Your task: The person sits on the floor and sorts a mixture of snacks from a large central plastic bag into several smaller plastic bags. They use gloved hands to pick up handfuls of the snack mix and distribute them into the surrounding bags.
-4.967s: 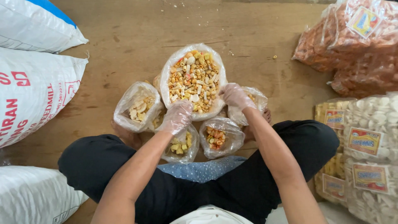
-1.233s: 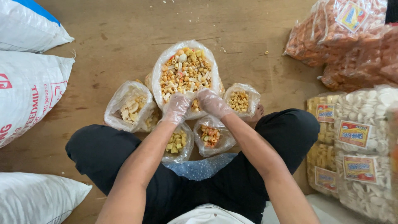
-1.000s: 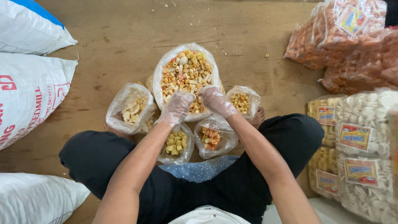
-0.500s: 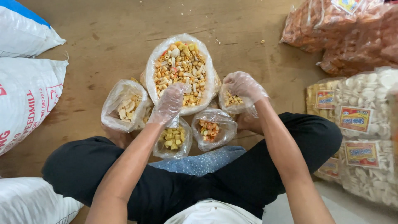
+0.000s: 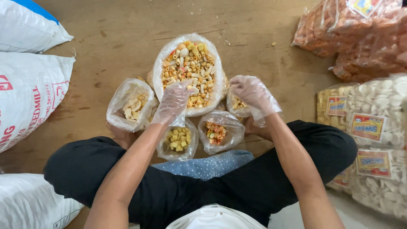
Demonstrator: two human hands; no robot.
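Snack pieces are what both hands are busy with, and they look feather-light, dry and brittle. The person sits cross-legged on the brown wooden floor, both hands in thin clear plastic gloves. The left hand hangs over the near lip of the big clear plastic bag of mixed orange, white and yellow puffed tubes, fingers bent loosely downward; whether it has pieces pinched under the glove I cannot tell. The right hand is cupped over the small clear bag of pale yellow bits, touching its rim, fingers curled; whether it actually grips the plastic is hidden.

Three more little bags sit just in front of the knees: one of pale, flat cracker pieces to the left, one of yellow cubes under the left wrist, and one of orange and green rings beside it.

To my eye the pieces would crush under any real squeeze, so a loose scoop with cupped fingers suits them better than a pinch. The bags are floppy, slick film with rolled-down mouths; they would slump if lifted by one side, so the rolled rim, or a hand under the base, is the place to hold. Gloves on film will slide.

Around them lie white woven sacks and sealed packs of white crackers.
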